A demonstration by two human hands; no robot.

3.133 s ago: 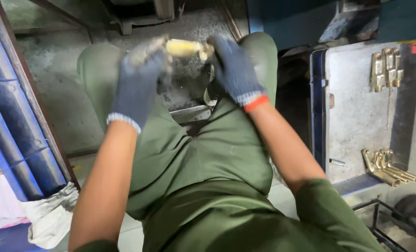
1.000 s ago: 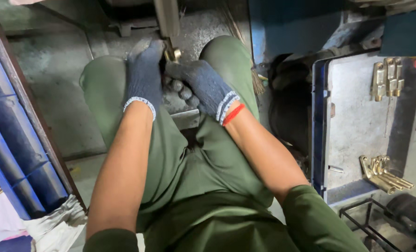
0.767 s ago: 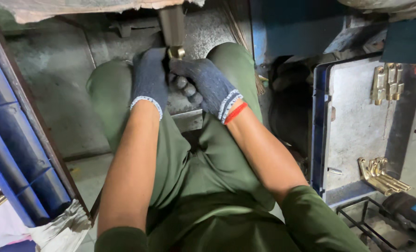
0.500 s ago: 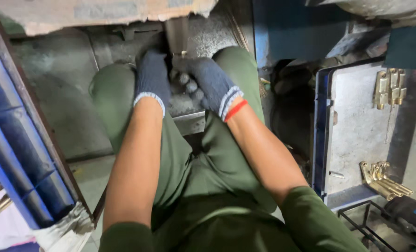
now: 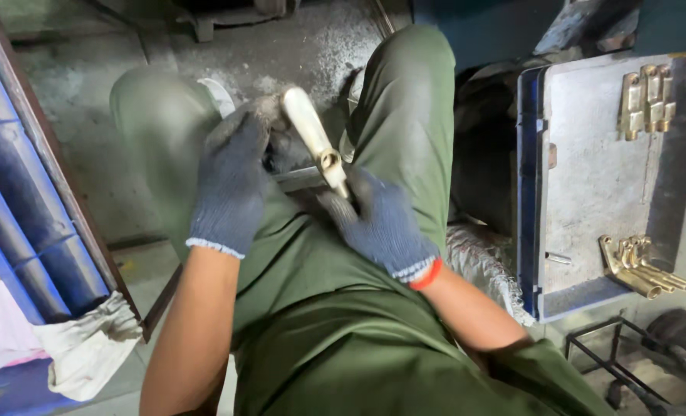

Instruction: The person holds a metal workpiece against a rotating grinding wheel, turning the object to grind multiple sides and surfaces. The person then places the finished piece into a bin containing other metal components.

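Both hands [image 5: 304,192] around brass fitting [image 5: 316,146]

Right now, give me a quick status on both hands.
Left hand and right hand, both gloved, grip brass fitting above lap. Nothing blocking. Tray with brass parts at right.

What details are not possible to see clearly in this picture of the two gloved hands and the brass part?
Head view only:
- The far end of the brass part is smeared by motion blur, so its shape is unclear.
- The left hand is blurred; its grip on the part cannot be judged.
- The right hand covers the part's near end.
- The brass pieces in the metal tray are too small for detail.
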